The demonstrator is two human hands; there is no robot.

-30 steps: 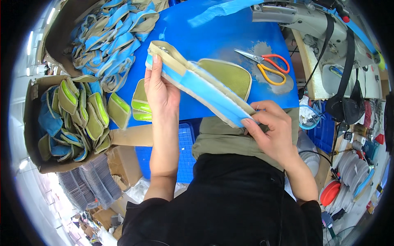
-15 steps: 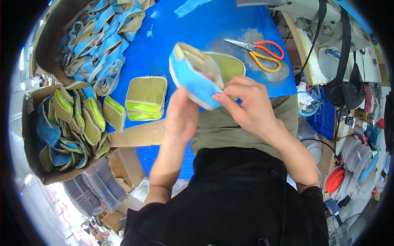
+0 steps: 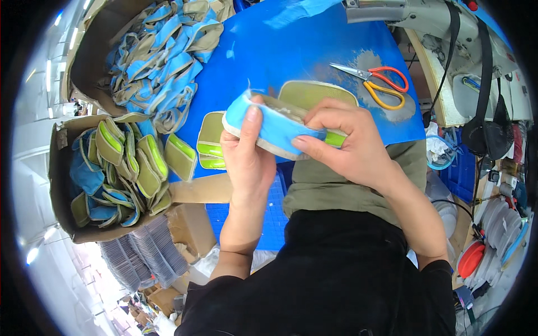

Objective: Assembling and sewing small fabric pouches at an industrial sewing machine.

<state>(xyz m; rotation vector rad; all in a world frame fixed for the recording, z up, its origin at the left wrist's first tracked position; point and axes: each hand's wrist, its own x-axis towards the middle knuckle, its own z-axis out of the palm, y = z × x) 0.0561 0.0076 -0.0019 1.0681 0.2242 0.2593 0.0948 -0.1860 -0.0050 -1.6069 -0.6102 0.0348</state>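
Note:
Between my hands, over the near edge of the blue table, is a band of blue fabric with beige edging (image 3: pixel 273 130), bent into a loop. My left hand (image 3: pixel 249 148) grips its left end, thumb on the outer blue face. At the other end, my right hand (image 3: pixel 347 137) pinches the band between thumb and fingers. An olive mesh panel with a lime-green strip (image 3: pixel 319 95) lies just behind the right hand, partly covered by it. Left of the band, more olive and lime panels (image 3: pixel 212 134) rest on the table, partly hidden by my left hand.
Scissors with red and yellow handles (image 3: pixel 381 84) lie on the blue table (image 3: pixel 263 50) at the right. A carton of blue-beige bands (image 3: pixel 92 61) stands far left; a nearer carton (image 3: pixel 61 196) holds olive pieces. A sewing machine (image 3: pixel 426 19) is at the upper right.
My left hand has closed on the band's left end, where it was blurred beside it. The band has tipped lower and flatter. The whole view has shifted, moving the surroundings rightward.

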